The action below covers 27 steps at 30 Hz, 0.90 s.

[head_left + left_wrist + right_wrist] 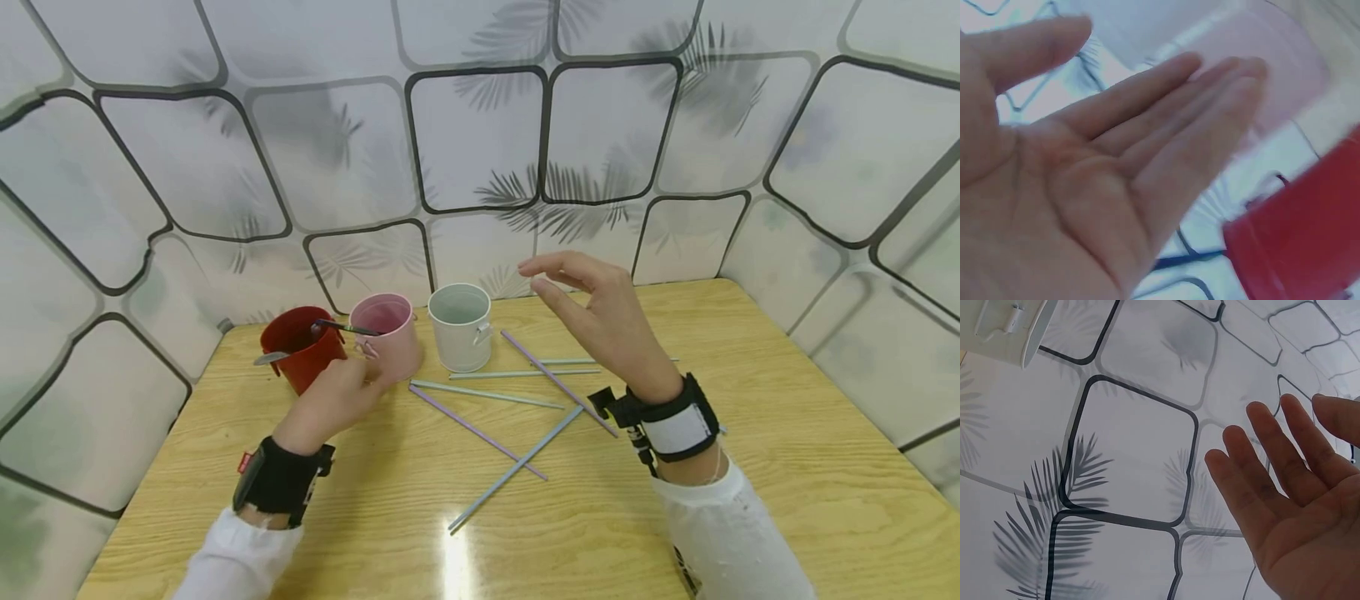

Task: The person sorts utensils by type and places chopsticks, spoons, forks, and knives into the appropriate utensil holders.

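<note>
Three small metal buckets stand in a row at the back left of the table: red [300,357], pink [390,335] and white [460,327]. A dark thin stick [348,327] lies across the rims of the red and pink ones. My left hand [341,396] is low on the table in front of the red and pink buckets. Its fingers [1210,100] are straight and hold nothing, with the pink bucket [1285,69] and the red one [1300,247] just beyond them. My right hand [592,312] hovers above the straws, open and empty [1291,487]. Several grey and purple straws [480,433] lie scattered mid-table.
The wooden table [787,467] sits in a corner of tiled, leaf-patterned walls [480,133]. A grey spoon-like end [270,358] sticks out beside the red bucket. In the right wrist view the white bucket [1010,328] shows at the top left.
</note>
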{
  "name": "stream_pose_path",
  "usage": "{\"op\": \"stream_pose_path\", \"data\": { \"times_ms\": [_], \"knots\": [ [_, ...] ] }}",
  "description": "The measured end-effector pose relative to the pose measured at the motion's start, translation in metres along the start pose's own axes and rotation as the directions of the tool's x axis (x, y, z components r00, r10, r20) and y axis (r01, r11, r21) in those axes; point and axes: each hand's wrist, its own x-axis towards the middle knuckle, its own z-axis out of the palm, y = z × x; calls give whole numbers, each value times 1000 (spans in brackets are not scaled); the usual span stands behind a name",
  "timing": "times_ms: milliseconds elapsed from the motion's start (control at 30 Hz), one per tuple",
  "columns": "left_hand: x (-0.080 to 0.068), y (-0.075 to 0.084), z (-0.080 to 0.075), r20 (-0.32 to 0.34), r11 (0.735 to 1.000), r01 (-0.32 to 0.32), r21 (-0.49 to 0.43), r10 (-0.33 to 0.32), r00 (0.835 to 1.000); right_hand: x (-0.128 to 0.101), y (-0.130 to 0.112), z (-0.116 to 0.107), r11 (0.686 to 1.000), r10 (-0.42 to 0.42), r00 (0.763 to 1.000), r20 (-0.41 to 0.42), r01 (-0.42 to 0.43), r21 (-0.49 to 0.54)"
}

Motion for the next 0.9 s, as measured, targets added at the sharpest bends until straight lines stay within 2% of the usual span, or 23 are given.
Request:
{"op": "stream_pose_path", "data": {
  "times_ms": [100, 167, 233, 333, 467, 700, 900],
  "knots": [
    [3, 12, 1, -95, 993, -95, -67, 89, 992, 0, 1, -1, 1000, -8, 1000, -6, 8, -1],
    [8, 17, 5, -164, 982, -136, -130, 114, 980, 0, 1, -1, 1000, -13, 1000, -5, 13, 2],
    [15, 19, 10, -221, 969, -138, -207, 91, 971, 0, 2, -1, 1000, -13, 1000, 0, 13, 4],
    [26, 20, 18, -281, 942, -106, -320, 12, 959, 0, 2, 0, 1000, -11, 1000, 7, 11, 4],
    [39, 26, 30, -294, 907, -78, -414, -52, 954, 0, 3, 0, 1000, -11, 1000, 4, 11, 0],
    [57, 34, 50, -308, 883, -70, -464, -86, 948, 1, 1, 2, 1000, -29, 999, 16, 29, 3],
    [65, 35, 62, -350, 920, -84, -383, -60, 935, 1, 2, 3, 999, -35, 999, 19, 34, 5]
  ]
}}
